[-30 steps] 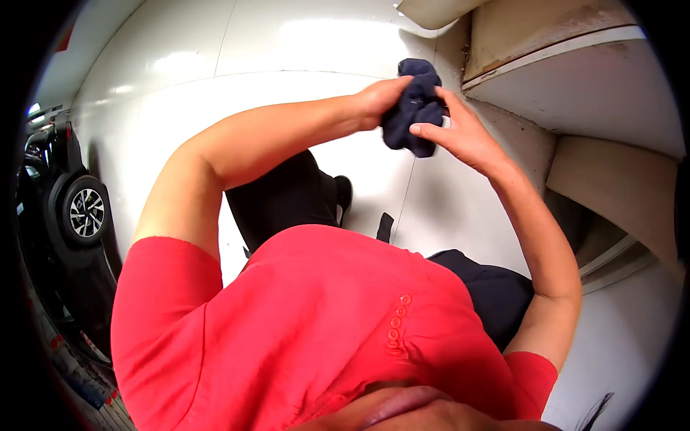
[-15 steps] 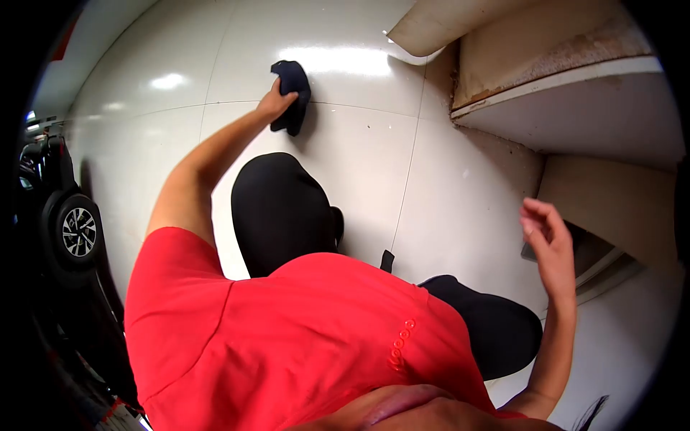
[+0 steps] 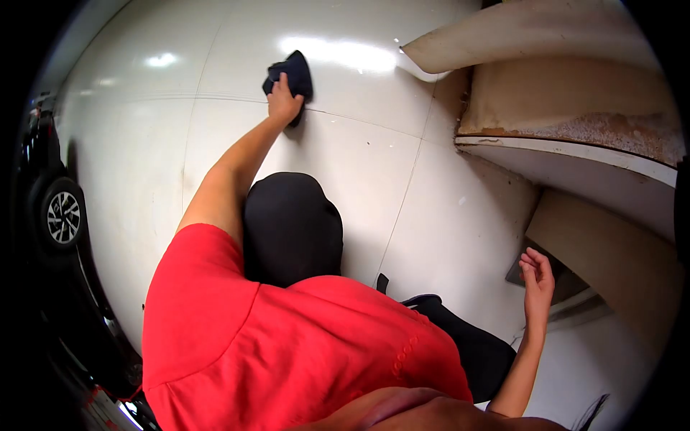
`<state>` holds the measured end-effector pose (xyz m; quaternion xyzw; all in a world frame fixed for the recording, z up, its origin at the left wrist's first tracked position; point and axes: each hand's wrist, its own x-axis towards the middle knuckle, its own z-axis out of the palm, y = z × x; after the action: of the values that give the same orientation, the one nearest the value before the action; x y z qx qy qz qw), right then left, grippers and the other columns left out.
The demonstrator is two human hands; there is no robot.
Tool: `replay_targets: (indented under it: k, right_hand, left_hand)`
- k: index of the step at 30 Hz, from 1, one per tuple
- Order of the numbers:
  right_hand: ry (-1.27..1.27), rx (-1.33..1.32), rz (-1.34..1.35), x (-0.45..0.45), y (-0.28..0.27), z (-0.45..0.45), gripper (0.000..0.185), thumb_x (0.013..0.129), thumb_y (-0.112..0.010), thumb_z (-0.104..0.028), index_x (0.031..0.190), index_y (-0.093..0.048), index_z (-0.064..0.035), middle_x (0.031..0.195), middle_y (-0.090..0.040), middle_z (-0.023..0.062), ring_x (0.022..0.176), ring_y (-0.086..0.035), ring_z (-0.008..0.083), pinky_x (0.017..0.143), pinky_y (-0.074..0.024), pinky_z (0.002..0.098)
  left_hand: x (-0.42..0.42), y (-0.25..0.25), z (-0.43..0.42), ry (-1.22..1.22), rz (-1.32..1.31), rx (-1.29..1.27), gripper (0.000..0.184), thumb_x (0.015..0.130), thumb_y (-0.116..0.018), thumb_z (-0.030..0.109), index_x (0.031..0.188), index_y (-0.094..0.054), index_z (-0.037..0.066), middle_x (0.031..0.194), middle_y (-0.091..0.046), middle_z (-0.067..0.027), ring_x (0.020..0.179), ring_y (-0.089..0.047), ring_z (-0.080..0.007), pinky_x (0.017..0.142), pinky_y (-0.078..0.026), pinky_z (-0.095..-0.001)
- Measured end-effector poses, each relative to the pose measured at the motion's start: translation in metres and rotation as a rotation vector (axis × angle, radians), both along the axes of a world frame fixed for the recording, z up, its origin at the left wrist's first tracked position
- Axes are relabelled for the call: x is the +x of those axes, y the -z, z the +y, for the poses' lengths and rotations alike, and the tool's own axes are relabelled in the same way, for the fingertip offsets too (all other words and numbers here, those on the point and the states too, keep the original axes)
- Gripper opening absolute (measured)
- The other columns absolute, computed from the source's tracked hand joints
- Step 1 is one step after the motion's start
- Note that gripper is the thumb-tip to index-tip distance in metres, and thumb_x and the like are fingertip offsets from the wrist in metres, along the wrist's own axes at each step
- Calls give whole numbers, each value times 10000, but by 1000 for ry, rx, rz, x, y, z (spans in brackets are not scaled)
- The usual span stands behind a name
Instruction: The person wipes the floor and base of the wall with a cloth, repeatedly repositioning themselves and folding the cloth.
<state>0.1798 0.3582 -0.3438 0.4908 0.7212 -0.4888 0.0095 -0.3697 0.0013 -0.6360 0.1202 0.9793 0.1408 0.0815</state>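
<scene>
My left hand is stretched far forward on the left, closed over a dark navy cloth with its fingers pressing down on it. The cloth lies bunched on the glossy tiled floor. On the right, my right hand hangs in the air with nothing in it. Its fingers are loosely bent and a little apart, close to the low opening in the white-sided cabinet or counter.
My bent knee in black trousers is just below the left arm. A worn, peeling sheet curls out at the upper right. Along the left edge stands a dark car, its wheel facing me. Small specks lie on the tiles.
My left hand has turned and shifted on the cloth, which has swung and bunched differently on the floor. My right hand has dropped lower in view. The camera view has shifted slightly.
</scene>
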Motion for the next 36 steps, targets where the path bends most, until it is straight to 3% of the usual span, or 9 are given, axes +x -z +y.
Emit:
replay_targets:
  k: [6,12,17,23,25,30,32,35,36]
  right_hand:
    - [145,-29,-125,34,-31,-31,288,968,-581,-106,1250,-604,-53,1114,-657,47,1014,-604,123,834,-464,261]
    - [226,15,-219,63,-41,-53,239,974,-564,-52,1206,-615,-29,1071,-663,69,1015,-624,142,927,-490,282]
    - [199,61,-202,57,-48,-51,241,978,-565,-73,1210,-612,-31,1061,-660,68,1020,-623,150,921,-488,287]
    - [69,113,-119,32,-65,-31,251,972,-574,-80,1214,-607,-20,1090,-647,74,1052,-619,168,963,-478,303]
    - [43,135,-52,20,-72,-32,250,966,-576,-75,1207,-611,-19,1101,-645,73,1055,-617,165,968,-474,301]
    - [-14,111,49,8,-80,-29,243,938,-585,-69,1171,-642,-26,1068,-672,76,1022,-629,161,924,-474,294]
    - [-10,110,90,12,-76,-25,248,936,-585,-70,1174,-641,-25,1070,-672,75,1023,-627,160,925,-473,295]
    - [1,94,119,12,-72,-20,256,934,-584,-68,1180,-639,-25,1075,-671,72,1029,-624,159,924,-473,295]
    - [-1,88,124,13,-70,-18,260,933,-582,-66,1183,-638,-25,1078,-670,71,1033,-623,158,924,-473,295]
  left_hand:
    - [-88,1,59,-267,-182,85,1010,728,-744,282,1544,-198,44,1358,-563,-236,1280,-538,-358,1101,-393,-407]
    - [-107,14,177,275,-167,-9,1009,674,-754,252,1548,-266,126,1317,-607,-200,1226,-576,-361,1040,-454,-382]
    - [-48,5,242,614,-161,-27,804,747,-604,126,1504,-373,266,1312,-617,-152,1178,-571,-420,1051,-451,-430]
    - [35,-11,221,893,-246,-102,750,732,-611,35,1443,-433,194,1425,-531,-92,1139,-542,-418,1051,-442,-434]
    - [61,-6,195,1019,-119,100,773,743,-603,16,1465,-397,199,1505,-450,-59,1138,-529,-412,1048,-449,-428]
    - [103,-51,188,1057,-233,-62,783,777,-630,68,1497,-346,189,1560,-371,-56,1168,-509,-404,1085,-422,-419]
    - [113,-29,185,717,-202,104,794,799,-669,141,1511,-315,157,1566,-351,-98,1207,-484,-420,1105,-397,-432]
    - [137,-28,194,640,-194,84,818,812,-690,183,1522,-287,137,1574,-327,-125,1241,-464,-434,1118,-373,-441]
    - [146,-35,199,663,-155,133,733,824,-670,163,1480,-345,129,1486,-440,-163,1220,-483,-452,1084,-391,-463]
